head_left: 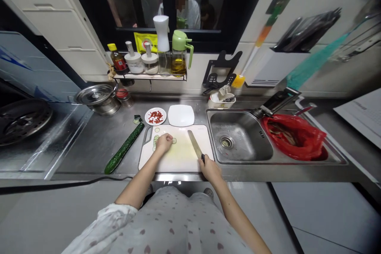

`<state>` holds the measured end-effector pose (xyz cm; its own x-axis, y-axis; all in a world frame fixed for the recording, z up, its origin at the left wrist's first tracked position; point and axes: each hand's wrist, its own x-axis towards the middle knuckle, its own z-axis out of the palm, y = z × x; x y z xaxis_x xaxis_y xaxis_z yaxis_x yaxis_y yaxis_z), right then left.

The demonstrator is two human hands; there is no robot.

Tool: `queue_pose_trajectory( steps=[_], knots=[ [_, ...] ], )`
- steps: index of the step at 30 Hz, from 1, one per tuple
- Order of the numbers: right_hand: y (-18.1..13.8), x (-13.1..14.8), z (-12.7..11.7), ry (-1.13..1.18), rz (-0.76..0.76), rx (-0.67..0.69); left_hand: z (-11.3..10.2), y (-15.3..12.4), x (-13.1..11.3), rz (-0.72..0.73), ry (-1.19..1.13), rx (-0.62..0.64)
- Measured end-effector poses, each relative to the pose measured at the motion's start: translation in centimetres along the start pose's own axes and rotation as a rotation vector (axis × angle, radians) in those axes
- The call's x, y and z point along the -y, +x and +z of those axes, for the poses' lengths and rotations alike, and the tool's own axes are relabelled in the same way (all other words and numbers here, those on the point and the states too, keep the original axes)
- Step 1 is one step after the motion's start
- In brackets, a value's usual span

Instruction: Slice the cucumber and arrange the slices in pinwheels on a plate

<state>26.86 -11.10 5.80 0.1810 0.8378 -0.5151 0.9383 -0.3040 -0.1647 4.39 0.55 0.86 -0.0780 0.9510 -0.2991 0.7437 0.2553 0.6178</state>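
A white cutting board lies on the steel counter. Over its left half, my left hand is closed, fingers curled together, with a thin cucumber slice at the fingertips. More cucumber slices lie partly hidden beside that hand, and another single slice sits near the board's top edge. My right hand is wrapped round the black handle of a kitchen knife. Its blade points away from me, over the right part of the board. Left of the board rests a long whole cucumber, lying slantwise.
Behind the board stand a plate of chopped red pieces and a white plate. Cucumber ends lie nearby. On the right is a sink with a red plastic bag. A lidded pot and condiment rack are at the back.
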Motion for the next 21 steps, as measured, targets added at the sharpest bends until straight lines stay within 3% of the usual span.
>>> queue_pose_trajectory(
  steps=[7, 21],
  knots=[
    [-1.2, 0.1, -0.2, -0.031, -0.061, -0.027, 0.7, 0.1, 0.0, 0.032, 0.196, -0.019],
    [-4.3, 1.8, 0.6, -0.106, -0.197, 0.024, -0.5, 0.9, -1.1, -0.055, 0.263, 0.049]
  ],
)
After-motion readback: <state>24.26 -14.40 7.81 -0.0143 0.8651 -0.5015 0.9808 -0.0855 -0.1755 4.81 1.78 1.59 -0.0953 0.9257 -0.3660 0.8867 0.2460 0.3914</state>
